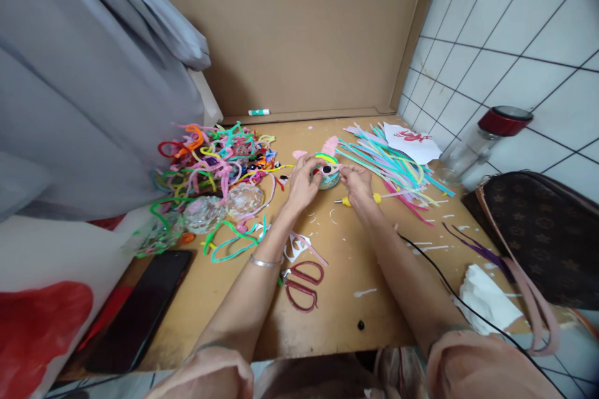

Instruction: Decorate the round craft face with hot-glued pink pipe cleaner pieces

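Observation:
My left hand (304,182) is closed around the left side of a small round craft piece (330,182), which has a teal body, a yellow-green band on top and a black round spot like an eye. At its right side, my right hand (357,186) pinches the end of a thin pale pink strip (337,168) that runs across the piece. Pink, ear-like fuzzy shapes (330,144) stand just behind it. Under my right hand lies a yellow-handled tool (346,201) with a pointed metal tip. My fingers hide part of the craft piece.
A tangled heap of pipe cleaners (219,162) and clear plastic balls (244,201) lie left. Straight pipe cleaners (384,159) lie back right. Nearer are red-handled scissors (303,287), a phone (140,312), a black cord (440,271), a bottle (477,143) and a brown bag (538,230).

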